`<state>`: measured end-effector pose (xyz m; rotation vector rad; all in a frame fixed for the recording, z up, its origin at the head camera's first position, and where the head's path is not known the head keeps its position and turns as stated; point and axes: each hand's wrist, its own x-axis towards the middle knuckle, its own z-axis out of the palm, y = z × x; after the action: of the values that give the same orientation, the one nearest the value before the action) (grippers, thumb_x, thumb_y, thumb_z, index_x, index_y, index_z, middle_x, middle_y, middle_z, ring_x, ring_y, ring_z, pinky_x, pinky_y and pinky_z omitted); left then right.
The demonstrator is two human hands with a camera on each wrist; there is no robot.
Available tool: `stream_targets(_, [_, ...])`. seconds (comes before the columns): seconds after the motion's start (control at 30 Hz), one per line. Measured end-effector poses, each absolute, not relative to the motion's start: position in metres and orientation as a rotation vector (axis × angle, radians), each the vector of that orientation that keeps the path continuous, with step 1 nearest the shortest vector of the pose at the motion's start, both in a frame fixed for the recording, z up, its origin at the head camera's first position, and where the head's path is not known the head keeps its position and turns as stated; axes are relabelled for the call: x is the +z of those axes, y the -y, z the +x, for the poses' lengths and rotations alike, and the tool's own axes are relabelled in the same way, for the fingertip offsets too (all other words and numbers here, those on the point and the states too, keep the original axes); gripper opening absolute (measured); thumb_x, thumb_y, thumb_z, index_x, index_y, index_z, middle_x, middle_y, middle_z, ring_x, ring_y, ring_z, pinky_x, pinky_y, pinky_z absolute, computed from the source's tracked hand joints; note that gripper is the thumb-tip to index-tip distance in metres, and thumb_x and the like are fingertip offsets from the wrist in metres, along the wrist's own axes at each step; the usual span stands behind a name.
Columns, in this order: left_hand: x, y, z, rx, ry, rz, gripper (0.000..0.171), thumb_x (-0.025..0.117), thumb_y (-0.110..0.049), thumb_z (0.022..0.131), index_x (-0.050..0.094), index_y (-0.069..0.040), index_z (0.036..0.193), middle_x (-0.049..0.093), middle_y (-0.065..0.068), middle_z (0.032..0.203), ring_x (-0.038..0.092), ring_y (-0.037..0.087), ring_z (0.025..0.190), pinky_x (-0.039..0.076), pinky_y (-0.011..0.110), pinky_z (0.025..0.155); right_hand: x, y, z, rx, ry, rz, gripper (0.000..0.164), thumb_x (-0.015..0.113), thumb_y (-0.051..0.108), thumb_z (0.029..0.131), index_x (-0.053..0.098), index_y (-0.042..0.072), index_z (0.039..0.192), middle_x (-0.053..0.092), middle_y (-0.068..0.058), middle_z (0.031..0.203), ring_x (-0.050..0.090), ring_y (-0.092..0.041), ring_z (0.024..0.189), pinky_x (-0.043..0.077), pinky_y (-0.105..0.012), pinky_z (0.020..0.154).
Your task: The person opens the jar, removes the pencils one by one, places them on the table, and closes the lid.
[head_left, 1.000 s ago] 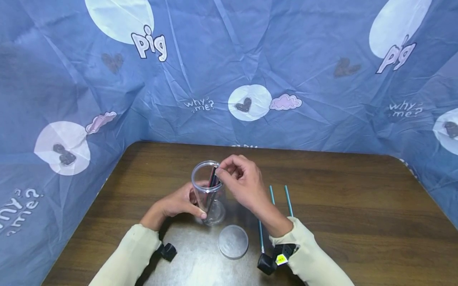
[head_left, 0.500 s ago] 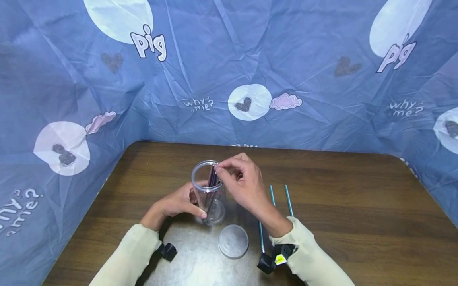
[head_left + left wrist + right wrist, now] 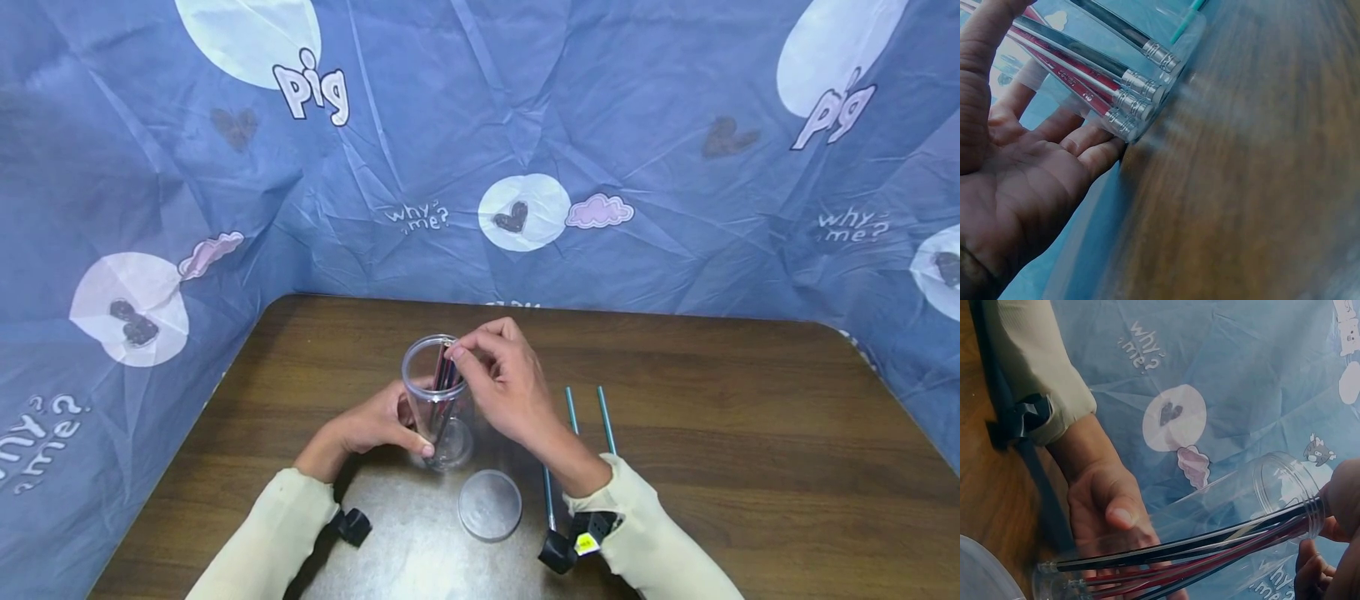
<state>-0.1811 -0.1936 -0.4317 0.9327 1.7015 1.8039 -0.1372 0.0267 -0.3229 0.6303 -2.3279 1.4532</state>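
My left hand (image 3: 378, 421) grips a clear plastic jar (image 3: 416, 400) around its side, thumb low near the base. Several dark and red pencils (image 3: 448, 379) stand inside, leaning toward the right of the rim. Their silver ferrules and eraser ends sit at the jar's bottom in the left wrist view, beside the palm. At the open mouth, my right hand (image 3: 506, 379) pinches the upper ends of pencils between thumb and fingers; how many it holds is hidden. In the right wrist view, the pencils (image 3: 1210, 550) run the jar's length up to those fingers.
A round clear lid (image 3: 489, 505) lies on the table in front of the jar. Thin teal rods (image 3: 606, 421) lie right of it, partly covered by the right forearm. Behind the wooden table (image 3: 712, 392) hangs a blue printed cloth (image 3: 645, 275).
The right fingers have shifted slightly up and left at the rim, and the pencil tops there have moved a little with them. The left hand, jar and lid stay in place.
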Motion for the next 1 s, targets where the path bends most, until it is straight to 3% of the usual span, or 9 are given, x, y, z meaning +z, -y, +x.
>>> stream_targets(0.67, [-0.4315, 0.1929, -0.1819, 1.801, -1.708, 0.932, 0.077, 0.083, 0.004, 0.072, 0.042, 0.013, 0.137, 0.052, 0.042, 0.127, 0.060, 0.036, 0.114, 0.050, 0.036, 0.100, -0.3260, -0.0271, -0.1391, 1.549, 2.290, 0.682, 0.012, 0.061, 0.014, 0.096, 0.071, 0.008, 0.091, 0.053, -0.004, 0.097, 0.050, -0.014, 0.079, 0.045, -0.028, 0.066])
stream_targets(1.0, [-0.4296, 0.1934, -0.1793, 1.805, -1.721, 0.903, 0.082, 0.084, 0.004, 0.070, 0.039, 0.016, 0.138, 0.057, 0.035, 0.126, 0.062, 0.027, 0.112, 0.050, 0.035, 0.098, -0.3283, -0.0242, -0.1401, 1.629, 2.196, 0.616, 0.013, 0.060, 0.012, 0.097, 0.069, 0.004, 0.093, 0.054, -0.007, 0.095, 0.049, -0.013, 0.073, 0.045, -0.025, 0.064])
